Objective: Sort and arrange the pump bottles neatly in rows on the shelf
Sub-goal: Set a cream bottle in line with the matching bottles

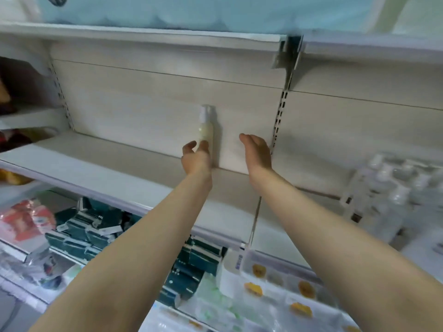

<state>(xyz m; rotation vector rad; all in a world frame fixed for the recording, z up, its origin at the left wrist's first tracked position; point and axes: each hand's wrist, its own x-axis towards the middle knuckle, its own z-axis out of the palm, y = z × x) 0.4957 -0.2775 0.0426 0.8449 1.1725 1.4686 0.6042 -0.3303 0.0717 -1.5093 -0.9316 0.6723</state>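
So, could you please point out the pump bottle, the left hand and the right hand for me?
pump bottle (pixel 205 127): head view, middle of its pale body.
left hand (pixel 195 156): head view, back of the hand.
right hand (pixel 257 152): head view, back of the hand.

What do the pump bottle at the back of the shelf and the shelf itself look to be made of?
The pump bottle looks like translucent plastic, smooth finish: pale yellowish contents show through the body under a whitish cap. The frame is blurred, so glass cannot be ruled out. The shelf looks like painted metal, matte off-white, with a slotted metal upright beside it; its back panel shows a faint pale wood-grain laminate look.
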